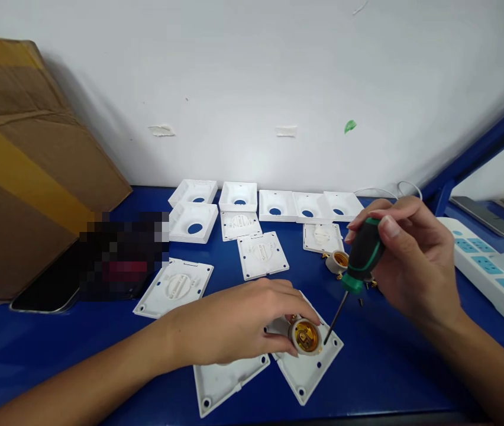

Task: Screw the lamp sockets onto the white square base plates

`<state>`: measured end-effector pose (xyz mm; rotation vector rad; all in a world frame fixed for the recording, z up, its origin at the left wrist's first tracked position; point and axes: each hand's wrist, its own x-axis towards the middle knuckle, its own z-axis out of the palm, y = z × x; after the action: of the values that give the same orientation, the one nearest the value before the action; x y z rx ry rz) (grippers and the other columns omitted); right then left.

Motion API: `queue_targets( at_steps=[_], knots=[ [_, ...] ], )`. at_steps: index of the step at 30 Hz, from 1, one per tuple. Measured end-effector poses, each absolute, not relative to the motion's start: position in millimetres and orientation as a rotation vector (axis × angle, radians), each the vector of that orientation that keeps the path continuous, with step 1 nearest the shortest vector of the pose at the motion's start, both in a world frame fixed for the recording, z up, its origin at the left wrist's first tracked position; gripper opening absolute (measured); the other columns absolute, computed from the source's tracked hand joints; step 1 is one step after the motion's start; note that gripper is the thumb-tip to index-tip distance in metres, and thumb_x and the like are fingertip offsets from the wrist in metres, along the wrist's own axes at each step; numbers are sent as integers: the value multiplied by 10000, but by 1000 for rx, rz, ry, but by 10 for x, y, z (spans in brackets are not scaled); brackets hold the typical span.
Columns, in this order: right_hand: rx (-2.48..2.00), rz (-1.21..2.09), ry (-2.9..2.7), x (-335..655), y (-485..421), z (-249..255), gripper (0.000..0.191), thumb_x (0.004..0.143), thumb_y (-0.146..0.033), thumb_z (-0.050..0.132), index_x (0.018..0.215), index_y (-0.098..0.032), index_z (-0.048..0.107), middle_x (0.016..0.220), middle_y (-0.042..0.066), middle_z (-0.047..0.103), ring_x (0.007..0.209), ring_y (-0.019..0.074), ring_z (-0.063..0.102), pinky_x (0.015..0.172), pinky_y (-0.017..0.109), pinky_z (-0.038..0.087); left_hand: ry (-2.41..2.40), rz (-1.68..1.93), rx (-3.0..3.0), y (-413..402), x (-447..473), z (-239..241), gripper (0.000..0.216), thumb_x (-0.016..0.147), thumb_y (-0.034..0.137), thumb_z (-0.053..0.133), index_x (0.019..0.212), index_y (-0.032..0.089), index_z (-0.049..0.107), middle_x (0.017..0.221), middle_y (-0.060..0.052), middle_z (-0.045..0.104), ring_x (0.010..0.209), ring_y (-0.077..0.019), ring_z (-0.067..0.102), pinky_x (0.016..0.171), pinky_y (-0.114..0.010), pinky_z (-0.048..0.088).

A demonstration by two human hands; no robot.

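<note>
My left hand (238, 322) lies on a white square plate (309, 367) at the table's near edge, its fingers closed round a small lamp socket (305, 335) with a brass inside. My right hand (407, 260) grips a screwdriver (358, 266) with a black and green handle. Its thin shaft slants down to the left, and the tip rests on the plate right beside the socket. A second white plate (225, 381) lies partly under my left hand.
Several white square boxes (238, 196) and flat plates (263, 254) lie behind on the blue table (389, 367). A loose socket (338, 260) and small screws sit near my right hand. A power strip (491, 272) is at the right, cardboard (25, 165) and a phone (48, 293) at the left.
</note>
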<state>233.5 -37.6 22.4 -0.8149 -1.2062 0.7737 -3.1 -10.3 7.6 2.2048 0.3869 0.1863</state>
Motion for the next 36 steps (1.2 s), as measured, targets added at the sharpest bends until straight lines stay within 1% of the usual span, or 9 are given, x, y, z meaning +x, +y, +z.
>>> queue_targets(
  at_steps=[4,7,10,15,20,25,28,31,36],
  knots=[
    [-847,794,-1221,2396,-358,218,105,905,-327,810,837,-301,735,873,18,693,744,175,699,628,311,654,382,217,2243,-89,-27,46,396,901,184,850,1273,190,715,1203,-47,762,1083,-200,706,956,-276,495],
    [-835,808,-1237,2421,-364,223,90,914,-323,804,855,-309,737,888,21,687,741,177,700,612,311,654,406,215,2301,-89,-30,48,384,898,213,856,1257,214,721,1168,-41,780,1040,-212,722,902,-285,501],
    [-814,807,-1247,2404,-375,232,81,905,-313,810,856,-299,747,888,25,690,724,175,699,604,316,660,423,198,2338,-102,-29,76,365,899,242,860,1237,242,723,1117,-21,795,981,-214,742,833,-281,496],
    [-776,801,-1287,2343,-388,242,69,915,-269,796,866,-261,748,833,30,715,741,165,708,613,276,655,433,204,2392,-130,-29,92,316,917,281,844,1206,259,719,1042,5,799,899,-205,755,744,-271,470],
    [-752,800,-1327,2345,-396,234,29,926,-273,788,919,-259,764,842,29,727,727,161,707,604,270,647,431,231,2402,-130,-37,64,308,946,273,812,1232,255,697,1029,3,781,899,-197,742,765,-262,466],
    [-778,751,-1264,2385,-363,238,63,907,-293,806,872,-277,757,803,20,699,706,172,670,553,282,587,388,194,2396,-133,-44,83,297,970,209,778,1241,255,666,1115,21,756,964,-178,709,837,-260,452],
    [-792,730,-1247,2397,-351,261,77,896,-318,819,857,-294,757,792,21,671,734,196,677,553,314,569,404,220,2446,-139,-52,87,253,988,171,726,1220,236,650,1087,9,727,928,-181,684,821,-282,440],
    [-816,721,-1237,2395,-363,292,79,887,-339,822,843,-309,764,797,26,657,718,207,653,533,340,541,396,245,2492,-137,-56,86,254,984,161,713,1218,224,638,1049,-2,710,883,-186,673,792,-294,438],
    [-827,706,-1231,2387,-376,307,81,876,-360,828,836,-322,769,803,40,647,699,222,622,503,363,512,392,243,2525,-135,-49,104,245,982,146,709,1195,237,630,1042,10,707,895,-190,682,807,-299,442]
  ],
)
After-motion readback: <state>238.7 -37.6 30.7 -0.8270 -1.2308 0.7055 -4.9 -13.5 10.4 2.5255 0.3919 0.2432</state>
